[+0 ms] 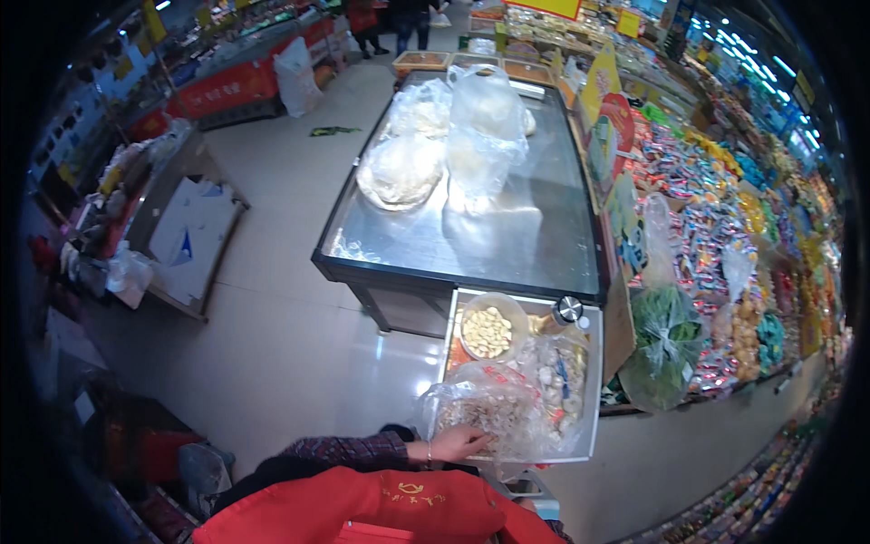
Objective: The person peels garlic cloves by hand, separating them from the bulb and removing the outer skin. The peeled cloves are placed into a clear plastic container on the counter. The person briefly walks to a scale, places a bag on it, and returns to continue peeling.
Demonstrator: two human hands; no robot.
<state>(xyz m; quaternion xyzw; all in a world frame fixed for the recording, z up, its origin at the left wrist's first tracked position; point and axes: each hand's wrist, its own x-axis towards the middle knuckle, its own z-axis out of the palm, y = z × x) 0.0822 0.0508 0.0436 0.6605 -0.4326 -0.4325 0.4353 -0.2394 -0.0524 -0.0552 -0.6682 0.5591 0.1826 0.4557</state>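
My left hand (459, 443) reaches over an open drawer (595, 408), its fingertips on a clear plastic bag (486, 408) of small brown dried pieces. Whether the fingers pinch anything cannot be made out. My right hand is hidden; only a bit of that arm shows low beside the red apron (408, 503). Behind the bag, a clear round tub (488, 326) holds pale peeled cloves or nuts. To its right lies a bottle or jar with a metallic lid (567, 310). Another clear bag (561, 387) with whitish pieces, probably garlic bulbs, fills the drawer's right side.
A steel-topped table (408, 245) stands ahead, bearing bagged round flatbreads (401, 173) and further clear bags (486, 129). Wrapped sweets (707, 231) and a bag of leafy greens (663, 347) are at right. A low cart (194, 238) stands left. A person (411, 20) is at the far end.
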